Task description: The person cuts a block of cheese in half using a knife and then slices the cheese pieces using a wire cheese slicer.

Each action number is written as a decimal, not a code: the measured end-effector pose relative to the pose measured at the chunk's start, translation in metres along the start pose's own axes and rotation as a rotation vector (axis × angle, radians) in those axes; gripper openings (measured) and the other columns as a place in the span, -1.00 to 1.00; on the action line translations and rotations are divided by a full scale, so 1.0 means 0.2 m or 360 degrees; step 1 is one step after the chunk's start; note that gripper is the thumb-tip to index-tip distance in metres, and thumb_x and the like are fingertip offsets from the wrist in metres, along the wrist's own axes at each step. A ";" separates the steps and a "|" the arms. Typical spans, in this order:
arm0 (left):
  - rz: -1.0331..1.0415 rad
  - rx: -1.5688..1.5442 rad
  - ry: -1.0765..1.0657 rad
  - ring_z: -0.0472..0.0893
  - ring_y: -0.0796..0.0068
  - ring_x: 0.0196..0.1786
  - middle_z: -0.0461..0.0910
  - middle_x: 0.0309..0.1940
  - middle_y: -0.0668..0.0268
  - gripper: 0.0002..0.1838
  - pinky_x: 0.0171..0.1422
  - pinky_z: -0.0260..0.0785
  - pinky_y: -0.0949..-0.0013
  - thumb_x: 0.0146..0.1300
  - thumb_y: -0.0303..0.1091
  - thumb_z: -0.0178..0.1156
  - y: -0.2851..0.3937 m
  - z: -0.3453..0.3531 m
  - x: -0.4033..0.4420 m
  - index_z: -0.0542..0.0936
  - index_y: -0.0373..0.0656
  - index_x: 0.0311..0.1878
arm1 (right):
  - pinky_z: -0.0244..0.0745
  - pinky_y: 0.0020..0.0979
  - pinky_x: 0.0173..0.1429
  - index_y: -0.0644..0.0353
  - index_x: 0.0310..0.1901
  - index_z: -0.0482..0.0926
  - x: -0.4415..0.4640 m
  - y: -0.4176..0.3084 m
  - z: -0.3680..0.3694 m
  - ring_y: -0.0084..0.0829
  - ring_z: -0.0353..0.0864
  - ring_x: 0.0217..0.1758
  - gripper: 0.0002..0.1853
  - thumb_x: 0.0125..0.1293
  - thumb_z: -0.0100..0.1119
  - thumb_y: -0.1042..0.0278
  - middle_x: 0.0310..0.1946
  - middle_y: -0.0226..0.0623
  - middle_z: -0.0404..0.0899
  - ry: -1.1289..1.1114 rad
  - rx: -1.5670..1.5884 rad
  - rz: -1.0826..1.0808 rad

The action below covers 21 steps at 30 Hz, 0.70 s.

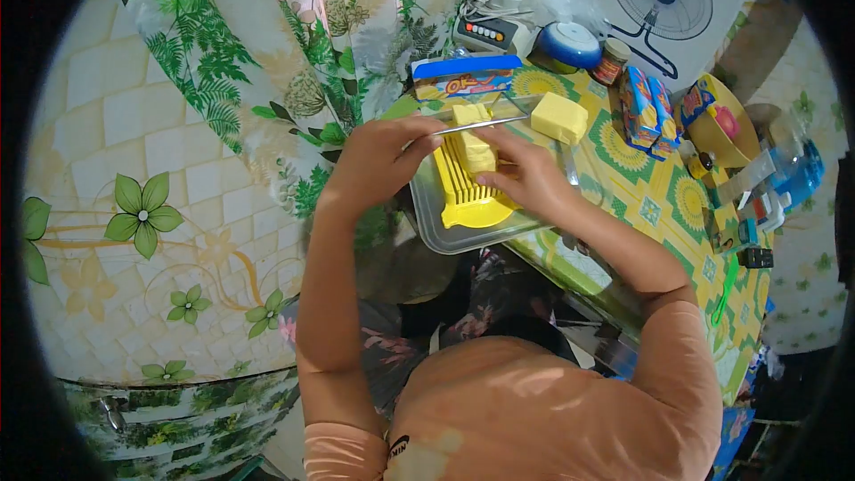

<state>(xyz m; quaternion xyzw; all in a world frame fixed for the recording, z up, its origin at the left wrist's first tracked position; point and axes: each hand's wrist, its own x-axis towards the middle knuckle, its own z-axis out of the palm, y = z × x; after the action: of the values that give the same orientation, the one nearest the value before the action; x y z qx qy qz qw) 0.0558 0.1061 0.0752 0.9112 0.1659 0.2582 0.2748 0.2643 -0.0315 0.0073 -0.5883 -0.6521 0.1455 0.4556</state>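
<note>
My left hand [387,156] has its fingers closed on one end of a thin, straight metal bar [485,124]. The bar lies across a pale yellow block [476,151] that looks like cheese or butter. My right hand [534,174] grips the near part of this block from the right, thumb and fingers bent around it. Under the block is a yellow slotted slicer [476,214], its parallel grooves showing beside and below. The slicer rests on a clear plastic container lid or tray [434,236]. A second pale yellow block [559,118] sits just beyond my right hand.
A blue-edged packet [468,78] lies behind the tray. Farther back stand a blender base [490,34], a blue-and-white bowl [570,44] and a jar [612,61]. Snack packs [648,111] and a yellow container [726,125] are to the right on the patterned tablecloth [614,187].
</note>
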 end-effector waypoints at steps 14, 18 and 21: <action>-0.0024 -0.0019 0.0045 0.68 0.25 0.15 0.74 -0.09 0.10 -0.76 0.21 0.48 0.28 0.38 -0.34 0.25 0.01 0.00 -0.01 0.68 -0.26 0.02 | 0.49 -0.10 0.16 0.28 0.17 0.52 0.00 -0.06 -0.12 -0.03 0.65 0.13 -0.18 0.08 0.43 -0.28 0.04 0.02 0.66 -0.0024 -0.0501 0.0356; -0.0010 -0.0001 0.0052 0.69 0.25 0.14 0.75 -0.10 0.11 -0.76 0.23 0.48 0.28 0.37 -0.35 0.27 0.02 0.00 -0.01 0.68 -0.25 0.01 | 0.40 -0.13 0.23 0.26 0.11 0.59 0.00 -0.03 -0.07 -0.12 0.69 0.08 -0.18 0.06 0.39 -0.35 0.00 -0.06 0.70 0.0003 -0.0570 0.0289; 0.0028 -0.0019 0.0061 0.70 0.25 0.11 0.75 -0.12 0.12 -0.77 0.23 0.48 0.29 0.36 -0.35 0.27 0.00 0.02 -0.02 0.68 -0.24 0.01 | 0.36 -0.15 0.22 0.24 0.12 0.60 0.01 -0.02 -0.06 -0.14 0.70 0.03 -0.18 0.07 0.38 -0.37 -0.05 -0.11 0.72 -0.0008 -0.0573 0.0367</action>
<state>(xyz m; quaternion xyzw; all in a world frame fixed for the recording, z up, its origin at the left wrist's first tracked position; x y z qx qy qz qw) 0.0548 0.1042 0.0712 0.9058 0.1614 0.2792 0.2748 0.2705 -0.0348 0.0173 -0.7306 -0.5971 0.0793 0.3217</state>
